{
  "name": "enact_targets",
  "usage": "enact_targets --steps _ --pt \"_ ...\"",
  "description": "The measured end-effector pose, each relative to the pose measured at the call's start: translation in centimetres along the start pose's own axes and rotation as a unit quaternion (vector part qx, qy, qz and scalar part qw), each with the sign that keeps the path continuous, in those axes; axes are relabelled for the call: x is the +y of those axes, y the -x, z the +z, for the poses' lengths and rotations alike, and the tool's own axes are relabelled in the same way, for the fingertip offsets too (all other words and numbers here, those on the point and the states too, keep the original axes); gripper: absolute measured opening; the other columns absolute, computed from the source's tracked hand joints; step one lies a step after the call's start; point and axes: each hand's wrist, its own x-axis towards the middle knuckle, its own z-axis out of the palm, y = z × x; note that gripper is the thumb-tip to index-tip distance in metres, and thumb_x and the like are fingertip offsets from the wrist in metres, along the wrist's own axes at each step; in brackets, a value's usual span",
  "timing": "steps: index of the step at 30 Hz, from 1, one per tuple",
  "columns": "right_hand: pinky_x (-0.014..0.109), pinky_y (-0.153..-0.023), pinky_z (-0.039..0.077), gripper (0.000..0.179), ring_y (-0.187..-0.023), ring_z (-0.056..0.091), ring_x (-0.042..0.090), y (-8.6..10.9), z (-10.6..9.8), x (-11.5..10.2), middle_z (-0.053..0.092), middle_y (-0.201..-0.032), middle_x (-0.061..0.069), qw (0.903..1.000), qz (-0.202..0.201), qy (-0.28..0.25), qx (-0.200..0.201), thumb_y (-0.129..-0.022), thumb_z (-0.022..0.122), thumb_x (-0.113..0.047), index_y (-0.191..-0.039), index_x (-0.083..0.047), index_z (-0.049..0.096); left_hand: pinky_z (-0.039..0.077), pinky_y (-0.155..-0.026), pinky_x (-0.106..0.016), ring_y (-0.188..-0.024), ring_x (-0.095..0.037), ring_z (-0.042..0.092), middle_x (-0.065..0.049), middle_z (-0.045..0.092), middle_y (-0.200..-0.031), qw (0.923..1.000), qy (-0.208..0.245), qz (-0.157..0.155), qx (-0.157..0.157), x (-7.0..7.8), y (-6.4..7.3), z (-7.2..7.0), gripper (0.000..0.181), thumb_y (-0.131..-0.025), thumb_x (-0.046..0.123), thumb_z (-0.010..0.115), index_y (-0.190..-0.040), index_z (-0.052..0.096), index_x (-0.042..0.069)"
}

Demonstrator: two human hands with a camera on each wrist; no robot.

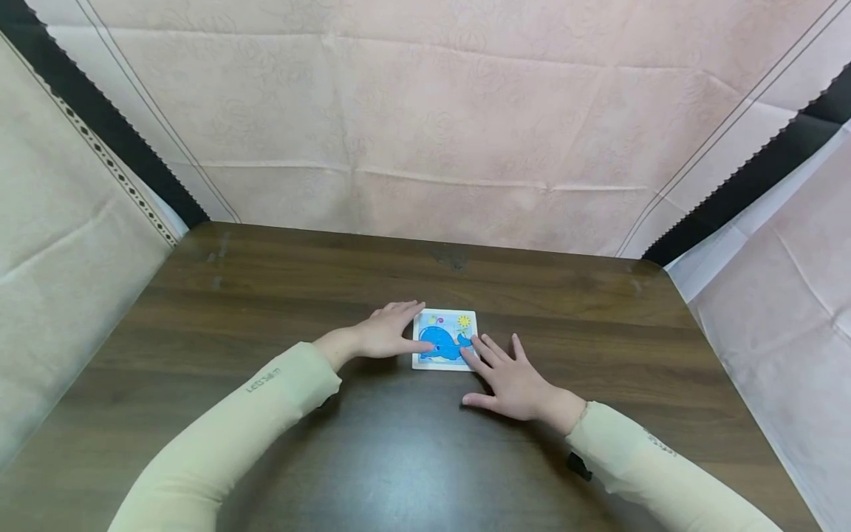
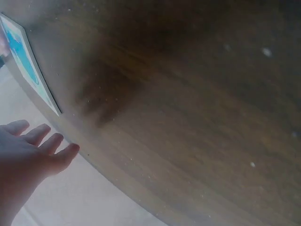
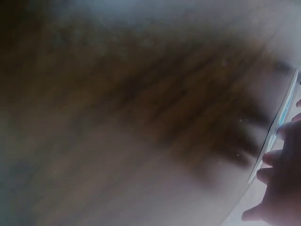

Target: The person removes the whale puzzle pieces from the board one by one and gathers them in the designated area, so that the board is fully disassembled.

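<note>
A small square picture board [image 1: 444, 338] with a white border lies flat on the brown table. Its picture has a blue whale and a yellow sun. My left hand [image 1: 388, 331] is at its left side, with the thumb reaching over the whale and the other fingers spread near the top left corner. On the right, my right hand [image 1: 512, 380] has its fingers spread, the tips at the board's right edge and the thumb out over the table. In the left wrist view the board [image 2: 35, 70] shows beside the left hand [image 2: 33, 150]; in the right wrist view the right fingers overlap its edge.
The wood-grain table [image 1: 299, 273] has rounded far corners and a few scuffs. Pale patterned fabric [image 1: 452, 111] hangs behind it and at both sides, with dark bands [image 1: 113, 111] along the seams.
</note>
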Motion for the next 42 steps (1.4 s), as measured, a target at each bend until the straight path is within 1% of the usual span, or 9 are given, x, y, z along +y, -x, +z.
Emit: enact_targets --steps 5,10,17,20,26,31,42 --pt "0.069 -0.109 0.003 0.079 -0.145 0.015 0.030 0.0 0.0 -0.1 0.018 -0.156 0.010 0.9999 -0.001 0.002 -0.017 -0.087 0.044 -0.065 -0.149 -0.020 0.024 0.021 -0.114 -0.052 -0.139 -0.029 0.024 -0.007 0.024 -0.155 0.9999 0.010 -0.005 0.000 0.1 -0.4 0.3 0.090 -0.082 0.064 0.051 -0.150 0.020 0.014" --pt "0.068 -0.109 0.003 0.082 -0.145 0.014 0.029 -0.1 0.0 -0.1 0.016 -0.157 0.010 0.9996 0.000 0.013 -0.026 -0.086 0.042 -0.067 -0.150 -0.020 0.021 0.024 -0.113 -0.051 -0.137 -0.028 0.028 -0.007 0.027 -0.154 0.9997 0.022 -0.009 -0.002 0.0 -0.7 0.5 0.089 -0.083 0.063 0.052 -0.149 0.022 0.013" --pt "0.067 -0.110 0.002 0.083 -0.145 0.012 0.029 -0.1 -0.2 -0.3 0.016 -0.157 0.010 0.9995 0.000 0.009 -0.030 -0.086 0.043 -0.067 -0.150 -0.019 0.021 0.021 -0.114 -0.054 -0.140 -0.029 0.025 -0.009 0.026 -0.154 0.9988 0.046 -0.012 -0.010 -0.1 -1.0 0.5 0.086 -0.084 0.059 0.052 -0.149 0.021 0.012" --pt "0.067 -0.110 0.003 0.083 -0.145 0.013 0.029 -0.1 -0.2 -0.3 0.016 -0.157 0.011 0.9995 -0.001 0.011 -0.030 -0.086 0.043 -0.067 -0.149 -0.019 0.022 0.021 -0.114 -0.054 -0.140 -0.029 0.024 -0.009 0.025 -0.154 0.9982 0.056 -0.017 -0.013 0.0 -1.1 0.4 0.085 -0.085 0.059 0.051 -0.149 0.021 0.013" --pt "0.066 -0.111 0.002 0.084 -0.146 0.012 0.028 -0.1 -0.1 -0.2 0.015 -0.157 0.009 0.9993 0.004 0.013 -0.034 -0.085 0.042 -0.068 -0.150 -0.020 0.020 0.024 -0.112 -0.055 -0.140 -0.030 0.024 -0.011 0.025 -0.154 0.9950 0.096 -0.021 -0.018 0.1 -1.2 0.1 0.082 -0.087 0.054 0.052 -0.149 0.021 0.011" --pt "0.066 -0.111 0.002 0.084 -0.146 0.012 0.028 0.0 -0.1 -0.2 0.015 -0.157 0.009 0.9993 0.005 0.016 -0.035 -0.085 0.041 -0.069 -0.150 -0.020 0.019 0.023 -0.114 -0.054 -0.142 -0.031 0.021 -0.013 0.023 -0.154 0.9912 0.128 -0.022 -0.027 0.0 -1.5 -0.1 0.079 -0.089 0.050 0.051 -0.149 0.020 0.008" --pt "0.066 -0.111 0.003 0.084 -0.146 0.012 0.028 0.0 -0.2 -0.2 0.015 -0.157 0.009 0.9993 0.003 0.017 -0.035 -0.085 0.042 -0.068 -0.150 -0.020 0.020 0.021 -0.115 -0.052 -0.143 -0.030 0.021 -0.011 0.022 -0.155 0.9913 0.127 -0.022 -0.025 0.1 -1.5 -0.1 0.079 -0.089 0.048 0.052 -0.149 0.019 0.009"
